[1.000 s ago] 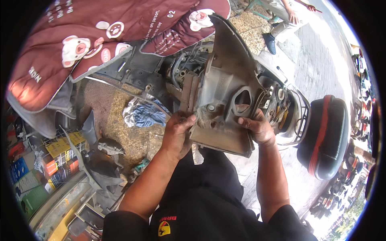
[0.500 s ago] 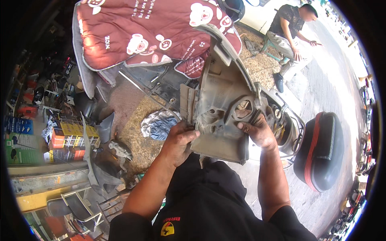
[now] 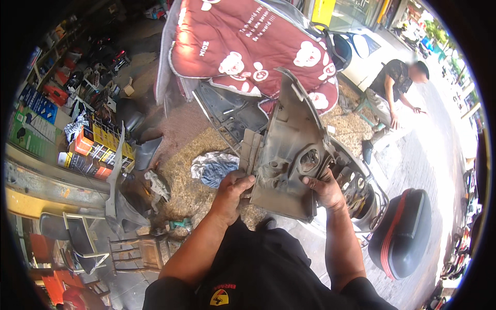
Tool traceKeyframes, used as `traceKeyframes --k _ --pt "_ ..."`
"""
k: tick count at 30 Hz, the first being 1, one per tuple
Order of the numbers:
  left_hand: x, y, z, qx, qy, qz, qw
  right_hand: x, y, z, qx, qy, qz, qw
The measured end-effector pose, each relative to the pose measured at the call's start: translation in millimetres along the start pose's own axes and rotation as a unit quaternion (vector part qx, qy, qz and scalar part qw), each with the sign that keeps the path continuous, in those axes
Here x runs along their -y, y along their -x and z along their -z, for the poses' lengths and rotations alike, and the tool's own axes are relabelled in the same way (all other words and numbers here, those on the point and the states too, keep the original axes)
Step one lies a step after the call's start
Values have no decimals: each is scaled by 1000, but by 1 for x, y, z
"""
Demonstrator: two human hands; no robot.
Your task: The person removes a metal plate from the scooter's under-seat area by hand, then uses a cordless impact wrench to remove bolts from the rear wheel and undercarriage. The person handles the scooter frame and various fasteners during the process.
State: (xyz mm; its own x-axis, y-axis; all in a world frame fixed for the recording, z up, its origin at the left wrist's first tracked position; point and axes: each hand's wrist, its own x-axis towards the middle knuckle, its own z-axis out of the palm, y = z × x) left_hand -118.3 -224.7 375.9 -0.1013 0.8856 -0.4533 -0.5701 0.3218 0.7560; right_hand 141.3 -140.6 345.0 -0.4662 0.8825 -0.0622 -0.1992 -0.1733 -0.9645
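Observation:
Both of my hands hold up a large dusty grey plastic scooter body panel [image 3: 289, 139], which narrows to a curved point at its far end. Molded recesses and an oval opening show on the side toward me. My left hand [image 3: 230, 195] grips the near left edge, thumb on top. At the right edge, just below the oval opening, my right hand [image 3: 326, 191] clasps the panel with its thumb over the face. Behind the panel is a partly stripped scooter [image 3: 356, 194], its frame and inner parts exposed.
A maroon quilted cover [image 3: 222, 36] drapes the scooter's front. A black top box [image 3: 403, 232] with red stripes is at right. A person [image 3: 390, 95] sits beyond. A crumpled cloth [image 3: 214, 168] lies on the ground. Stacked boxes [image 3: 106, 147] and a wooden chair [image 3: 139, 253] are at left.
My view has shifted, so the surroundings sit differently in the picture. The panel appears slightly farther away and lower. Both hands keep their hold on it.

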Motion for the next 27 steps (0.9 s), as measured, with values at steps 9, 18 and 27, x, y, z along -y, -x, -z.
traceKeyframes --k 9,18,27 --pt "-88 -3 69 -17 -290 -246 925 4 -37 -88 50 -38 -67 996" --pt "-109 9 160 -79 -214 -257 939 -17 -84 -176 125 -83 -118 982" --pt "-88 68 204 -123 -281 -388 869 -42 -118 -230 163 35 -88 982"
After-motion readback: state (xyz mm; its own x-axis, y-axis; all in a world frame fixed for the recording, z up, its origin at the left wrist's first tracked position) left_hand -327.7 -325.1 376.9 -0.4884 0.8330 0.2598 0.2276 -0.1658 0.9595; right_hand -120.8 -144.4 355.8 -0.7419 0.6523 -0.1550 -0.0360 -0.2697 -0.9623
